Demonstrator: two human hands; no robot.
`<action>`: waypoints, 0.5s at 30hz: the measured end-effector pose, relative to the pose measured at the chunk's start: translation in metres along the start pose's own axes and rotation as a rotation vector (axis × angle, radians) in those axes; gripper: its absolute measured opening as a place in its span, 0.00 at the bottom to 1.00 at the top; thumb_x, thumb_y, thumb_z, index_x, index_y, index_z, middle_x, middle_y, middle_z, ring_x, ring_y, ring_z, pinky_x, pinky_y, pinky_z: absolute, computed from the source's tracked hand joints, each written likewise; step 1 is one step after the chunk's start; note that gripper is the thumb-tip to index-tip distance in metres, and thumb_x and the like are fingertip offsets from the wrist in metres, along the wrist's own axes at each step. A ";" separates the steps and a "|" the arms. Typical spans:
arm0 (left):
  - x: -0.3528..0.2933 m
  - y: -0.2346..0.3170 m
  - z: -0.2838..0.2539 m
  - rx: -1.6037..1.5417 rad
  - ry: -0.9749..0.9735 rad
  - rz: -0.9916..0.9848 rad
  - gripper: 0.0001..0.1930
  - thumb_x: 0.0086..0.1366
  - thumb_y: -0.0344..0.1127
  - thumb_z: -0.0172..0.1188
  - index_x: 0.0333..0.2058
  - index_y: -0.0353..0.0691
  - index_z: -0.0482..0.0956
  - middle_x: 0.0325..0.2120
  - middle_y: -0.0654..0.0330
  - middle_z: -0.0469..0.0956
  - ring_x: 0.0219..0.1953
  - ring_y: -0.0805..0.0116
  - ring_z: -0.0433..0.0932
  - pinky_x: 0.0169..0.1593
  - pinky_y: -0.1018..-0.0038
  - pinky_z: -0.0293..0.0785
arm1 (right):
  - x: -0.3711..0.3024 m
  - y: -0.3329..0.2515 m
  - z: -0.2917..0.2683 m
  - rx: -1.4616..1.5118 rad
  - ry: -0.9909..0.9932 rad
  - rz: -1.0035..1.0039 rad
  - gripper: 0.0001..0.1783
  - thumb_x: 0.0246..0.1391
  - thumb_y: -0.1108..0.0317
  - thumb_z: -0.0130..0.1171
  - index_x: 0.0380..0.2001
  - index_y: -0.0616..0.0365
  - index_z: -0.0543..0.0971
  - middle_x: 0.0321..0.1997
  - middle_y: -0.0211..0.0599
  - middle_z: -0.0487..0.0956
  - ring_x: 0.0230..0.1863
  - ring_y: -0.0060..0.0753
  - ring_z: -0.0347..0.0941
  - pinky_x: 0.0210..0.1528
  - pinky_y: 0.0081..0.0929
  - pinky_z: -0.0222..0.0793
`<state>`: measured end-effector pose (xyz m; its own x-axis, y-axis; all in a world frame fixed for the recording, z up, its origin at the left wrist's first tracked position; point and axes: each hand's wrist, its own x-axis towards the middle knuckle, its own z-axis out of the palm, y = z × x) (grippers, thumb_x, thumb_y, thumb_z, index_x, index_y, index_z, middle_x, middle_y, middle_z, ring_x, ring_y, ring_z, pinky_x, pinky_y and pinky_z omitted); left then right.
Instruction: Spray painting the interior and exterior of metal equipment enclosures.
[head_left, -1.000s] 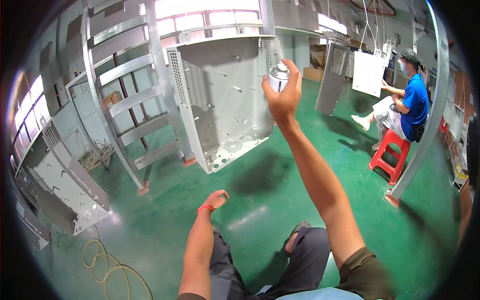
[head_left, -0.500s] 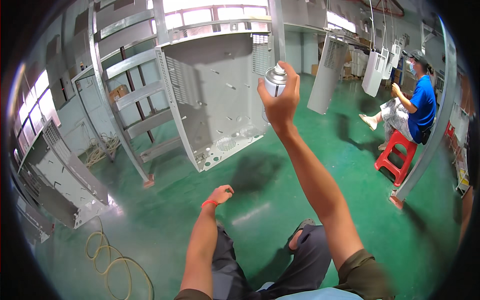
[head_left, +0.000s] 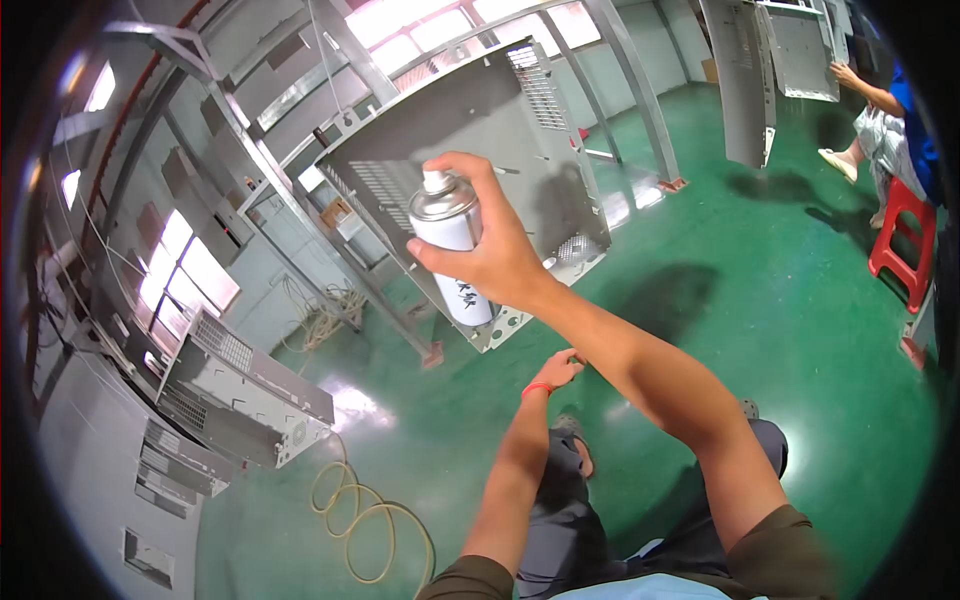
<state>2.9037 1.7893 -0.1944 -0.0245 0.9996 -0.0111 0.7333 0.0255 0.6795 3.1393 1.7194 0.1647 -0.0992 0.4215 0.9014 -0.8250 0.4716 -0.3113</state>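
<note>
A white spray can [head_left: 445, 235] with a silver top and white nozzle is gripped in my right hand [head_left: 505, 240]. My index finger rests on the nozzle and my thumb lies across the can's side. Just beyond it hangs a large grey metal cabinet shell [head_left: 480, 130], its open inside toward me, with vent slots, studs and round holes; my hand and the can cover part of it. My left hand [head_left: 558, 370], with a red band at the wrist, hangs lower over the floor, fingers loosely bent and apart, holding nothing.
More grey cabinet shells [head_left: 250, 400] are at the left. A coiled hose [head_left: 365, 520] lies on the green floor. Metal frame posts [head_left: 640, 90] stand behind. On the right, a person in blue [head_left: 905, 120] sits by a red stool [head_left: 905, 240], touching a hanging grey panel [head_left: 800, 60].
My view has swung left, so the cabinet and seated person appear further right. The right hand with the spray can has moved left, in front of the cabinet's lower left part.
</note>
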 end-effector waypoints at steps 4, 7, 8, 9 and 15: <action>0.018 0.013 0.016 0.002 0.144 0.223 0.20 0.66 0.42 0.63 0.54 0.42 0.84 0.31 0.58 0.82 0.30 0.67 0.79 0.37 0.66 0.75 | 0.012 0.010 0.002 -0.163 -0.004 -0.246 0.39 0.52 0.74 0.75 0.64 0.46 0.67 0.51 0.33 0.75 0.48 0.27 0.76 0.49 0.33 0.77; 0.031 0.011 0.018 -0.002 0.116 0.210 0.21 0.66 0.43 0.63 0.55 0.42 0.83 0.33 0.57 0.82 0.31 0.67 0.79 0.37 0.66 0.75 | 0.018 0.010 -0.002 -0.172 0.023 -0.168 0.39 0.53 0.72 0.75 0.64 0.47 0.67 0.48 0.33 0.77 0.46 0.28 0.77 0.49 0.32 0.77; 0.037 0.010 0.019 -0.008 0.096 0.197 0.21 0.67 0.43 0.63 0.55 0.42 0.83 0.33 0.57 0.83 0.32 0.66 0.80 0.38 0.66 0.75 | 0.019 0.010 -0.004 -0.181 0.035 -0.127 0.38 0.53 0.71 0.75 0.64 0.47 0.67 0.47 0.33 0.78 0.45 0.28 0.77 0.48 0.32 0.76; 0.042 0.009 0.021 -0.005 0.076 0.187 0.21 0.67 0.43 0.63 0.55 0.42 0.83 0.34 0.57 0.83 0.33 0.66 0.80 0.38 0.66 0.76 | 0.019 0.009 -0.010 -0.207 0.049 -0.112 0.37 0.54 0.70 0.74 0.64 0.48 0.67 0.45 0.33 0.79 0.44 0.28 0.78 0.48 0.32 0.77; 0.071 0.003 0.034 0.005 -0.012 0.169 0.22 0.69 0.45 0.62 0.57 0.42 0.81 0.38 0.55 0.83 0.36 0.65 0.81 0.38 0.66 0.77 | 0.021 0.007 -0.014 -0.032 -0.041 -0.198 0.37 0.52 0.71 0.75 0.63 0.48 0.69 0.59 0.36 0.75 0.52 0.35 0.76 0.55 0.34 0.74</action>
<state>2.9279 1.8607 -0.2180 0.1076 0.9897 0.0940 0.7296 -0.1429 0.6688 3.1392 1.7420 0.1774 0.0399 0.2869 0.9571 -0.8126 0.5667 -0.1360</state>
